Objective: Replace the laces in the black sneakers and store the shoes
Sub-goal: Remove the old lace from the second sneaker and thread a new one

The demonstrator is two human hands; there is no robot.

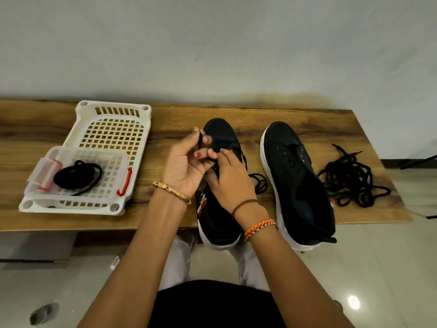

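Note:
Two black sneakers with white soles lie toe-away on a wooden bench [307, 119]. Both my hands work over the left sneaker [220, 133]. My left hand [184, 164] pinches the end of a black lace [200, 138] above the eyelets. My right hand [231, 176] rests on the tongue area and grips the same lace lower down; a loop of it [259, 183] trails to the right of the shoe. The right sneaker [298, 181] has bare eyelets and no lace. A tangle of black laces [350, 178] lies on the bench to its right.
A white slotted plastic basket [113, 129] sits at the bench's left. In it rests a clear box [80, 174] with red clips holding a coiled black lace [78, 176]. Both sneakers' heels overhang the bench's front edge. A tiled floor lies below, a white wall behind.

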